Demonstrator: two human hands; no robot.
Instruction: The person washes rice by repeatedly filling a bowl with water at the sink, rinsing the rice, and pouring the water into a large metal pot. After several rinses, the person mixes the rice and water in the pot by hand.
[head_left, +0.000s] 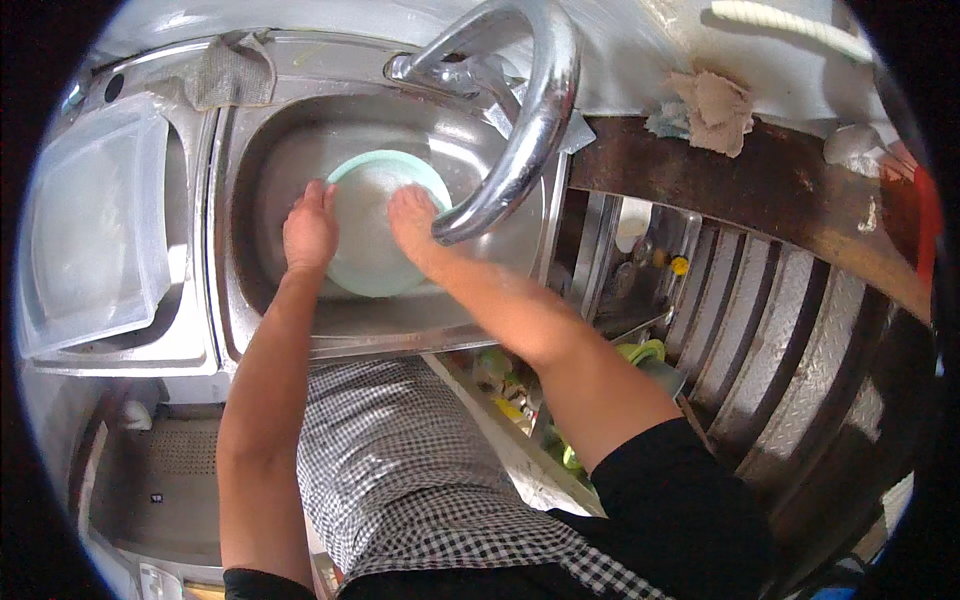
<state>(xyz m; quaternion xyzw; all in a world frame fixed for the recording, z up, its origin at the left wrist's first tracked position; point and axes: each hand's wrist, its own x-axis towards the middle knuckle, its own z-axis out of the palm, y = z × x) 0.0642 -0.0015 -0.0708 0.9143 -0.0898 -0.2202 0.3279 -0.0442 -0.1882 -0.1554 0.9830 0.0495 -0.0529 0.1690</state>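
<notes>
A pale mint-green round basin (382, 289) rests inside the stainless steel sink (277, 150). Its contents look whitish and cloudy, and I cannot make out what they are. My left hand (310, 229) grips the basin's left rim, fingers towards the far side. Inside the basin, over its right half, is my right hand (411, 217), slightly blurred; whether it has hold of anything is hidden. Close above my right wrist hangs the curved spout of a chrome faucet (536, 135).
A translucent plastic tub (97, 232) sits over the left sink bowl, with a mesh cloth (229, 73) on the ledge behind. Right of the sink are a dark ledge (615, 157) holding crumpled paper (712, 112), and ridged metal steps (772, 315). Food scraps (510, 390) lie below.
</notes>
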